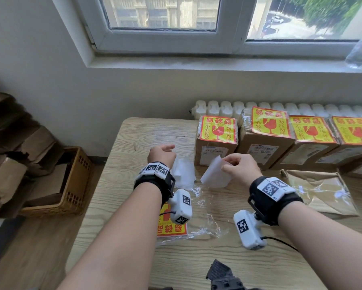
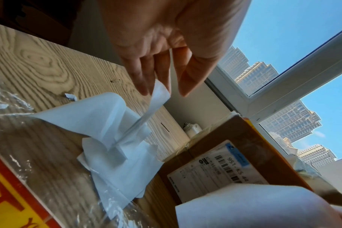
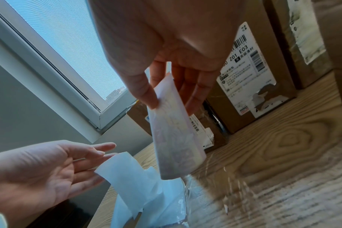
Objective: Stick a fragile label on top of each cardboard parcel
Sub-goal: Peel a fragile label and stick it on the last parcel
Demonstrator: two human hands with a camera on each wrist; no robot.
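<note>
Several cardboard parcels [image 1: 215, 151] stand in a row at the back right of the table, each with a yellow and red fragile label [image 1: 217, 128] on top. My right hand [image 1: 226, 164] pinches a peeled label [image 1: 214, 174] by its upper edge, white back towards me; red print shows through the label [image 3: 174, 135]. My left hand [image 1: 165, 151] hovers with straight fingers over a pile of white backing papers [image 1: 183, 172]. One curled backing strip [image 2: 160, 92] touches its fingertips [image 2: 144, 86]. A wrapped stack of labels [image 1: 171, 229] lies under my left wrist.
A flat, crumpled brown parcel [image 1: 318, 191] lies at the right, in front of the row. Clear plastic wrap [image 1: 207, 216] is spread mid-table. A wicker basket [image 1: 71, 181] and cardboard scraps [image 1: 8, 153] sit on the floor at left. A radiator [image 1: 280, 107] runs behind the table.
</note>
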